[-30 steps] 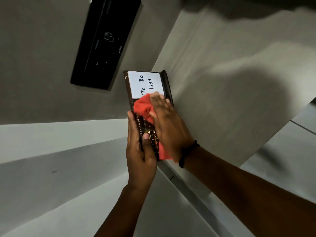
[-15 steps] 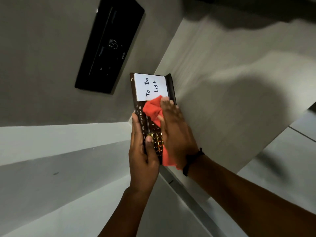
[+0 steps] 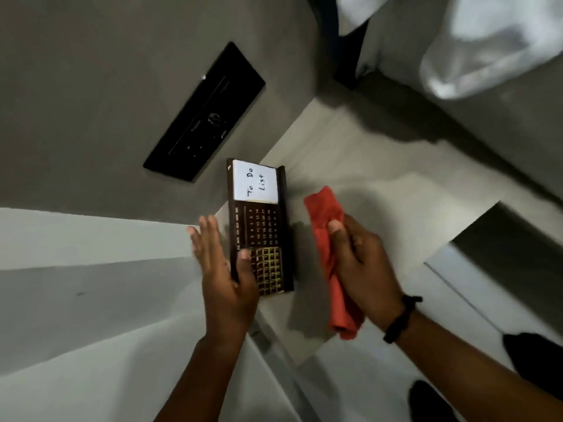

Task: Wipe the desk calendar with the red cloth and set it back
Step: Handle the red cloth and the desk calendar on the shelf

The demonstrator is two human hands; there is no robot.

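Note:
The desk calendar [image 3: 261, 229] is a dark brown board with a white "To Do List" note, month names, date numbers and a gold grid. It stands against the grey desk surface [image 3: 380, 178]. My left hand [image 3: 225, 281] holds its lower left edge, thumb on the front and fingers spread behind. My right hand [image 3: 362, 269] is to the right of the calendar, apart from it, and grips the bunched red cloth [image 3: 327, 226], which sticks out above and below the fist.
A black rectangular panel [image 3: 204, 112] is set in the grey wall at the upper left. White fabric [image 3: 475, 44] lies at the top right. A dark opening [image 3: 511, 248] sits right of my hand. Dark shoes [image 3: 533, 357] show at the lower right.
My right hand has lifted the red cloth off the calendar face and moved it to the right. My left hand's fingers have loosened and spread. The camera view has shifted, showing more of the room.

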